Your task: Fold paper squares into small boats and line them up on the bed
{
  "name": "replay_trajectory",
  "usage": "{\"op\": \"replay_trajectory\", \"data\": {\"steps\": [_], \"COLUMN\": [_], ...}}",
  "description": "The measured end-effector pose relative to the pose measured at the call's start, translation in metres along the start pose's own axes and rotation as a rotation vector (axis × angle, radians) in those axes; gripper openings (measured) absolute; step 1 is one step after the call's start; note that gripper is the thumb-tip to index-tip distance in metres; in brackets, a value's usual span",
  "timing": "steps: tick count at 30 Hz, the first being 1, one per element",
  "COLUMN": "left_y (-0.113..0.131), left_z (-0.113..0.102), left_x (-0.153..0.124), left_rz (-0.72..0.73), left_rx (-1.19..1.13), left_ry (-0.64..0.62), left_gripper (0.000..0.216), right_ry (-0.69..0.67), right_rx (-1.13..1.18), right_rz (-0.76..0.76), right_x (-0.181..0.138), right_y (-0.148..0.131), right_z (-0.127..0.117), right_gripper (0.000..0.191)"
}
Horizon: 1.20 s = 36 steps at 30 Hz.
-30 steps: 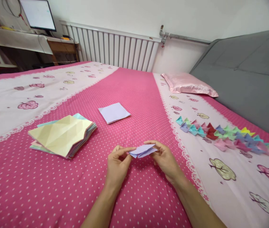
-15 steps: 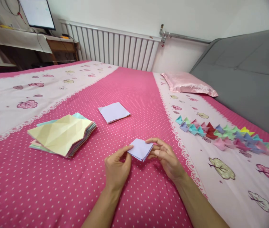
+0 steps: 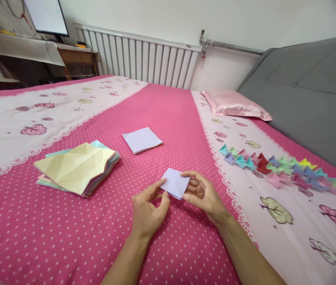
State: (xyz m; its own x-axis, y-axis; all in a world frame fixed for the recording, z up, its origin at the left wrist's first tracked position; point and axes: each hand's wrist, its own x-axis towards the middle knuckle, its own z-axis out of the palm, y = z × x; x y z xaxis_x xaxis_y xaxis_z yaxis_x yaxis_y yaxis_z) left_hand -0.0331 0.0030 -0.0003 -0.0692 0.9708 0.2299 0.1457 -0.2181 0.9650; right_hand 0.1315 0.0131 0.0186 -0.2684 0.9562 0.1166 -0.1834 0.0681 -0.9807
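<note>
A small folded square of lavender paper (image 3: 175, 183) is held between my two hands, just above the pink dotted bedspread. My left hand (image 3: 150, 208) grips its left edge with thumb and fingertips. On the opposite side, the thumb and fingers of my right hand (image 3: 205, 196) close on the right edge. Beyond them lies a flat lavender paper square (image 3: 142, 140), several layers thick at its front edge. To the left rests a stack of creased coloured paper (image 3: 77, 166) with a pale yellow sheet on top.
Rows of small folded paper boats (image 3: 277, 168) in several colours stand on the right of the bedspread (image 3: 168, 111). Farther back are a pink pillow (image 3: 236, 105) and a grey headboard (image 3: 307, 87). A white radiator (image 3: 138, 57) runs along the wall, beside a desk with a monitor (image 3: 47, 18).
The folded paper has turned slightly and tilted, so more of its top face shows. Both thumbs have shifted to its near edge. Everything else stays where it was.
</note>
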Motion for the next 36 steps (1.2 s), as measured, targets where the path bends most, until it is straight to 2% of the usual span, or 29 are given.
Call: {"op": "replay_trajectory", "data": {"steps": [6,14,18,22,27,32,36], "left_y": [0.002,0.003,0.007,0.008,0.004,0.002,0.003], "left_z": [0.000,0.000,-0.001,-0.002,0.001,0.002,0.001], "left_x": [0.002,0.001,0.000,0.000,0.002,0.007,0.009], "left_rz": [-0.032,0.003,0.038,0.052,-0.042,-0.133,-0.264], "left_rx": [-0.033,0.008,0.029,0.010,-0.147,-0.235,-0.357], "left_ry": [0.016,0.016,-0.018,-0.104,-0.197,-0.153,-0.141], "left_gripper": [0.036,0.030,0.027,0.028,0.028,0.024,0.025], "right_ry": [-0.002,0.042,0.092,0.140,0.153,0.115,0.088], "right_rx": [-0.004,-0.057,-0.121,-0.214,-0.251,-0.253,-0.246], "right_rz": [0.006,0.017,0.030,0.013,0.013,0.015,0.023], "right_x": [0.000,0.001,0.001,0.002,0.004,0.003,0.003], "right_y": [0.002,0.001,0.000,0.000,0.005,0.006,0.001], "right_z": [0.000,0.001,0.002,-0.001,-0.006,-0.008,-0.004], "right_gripper": [0.048,0.037,0.033,0.024,0.016,0.016,0.014]}}
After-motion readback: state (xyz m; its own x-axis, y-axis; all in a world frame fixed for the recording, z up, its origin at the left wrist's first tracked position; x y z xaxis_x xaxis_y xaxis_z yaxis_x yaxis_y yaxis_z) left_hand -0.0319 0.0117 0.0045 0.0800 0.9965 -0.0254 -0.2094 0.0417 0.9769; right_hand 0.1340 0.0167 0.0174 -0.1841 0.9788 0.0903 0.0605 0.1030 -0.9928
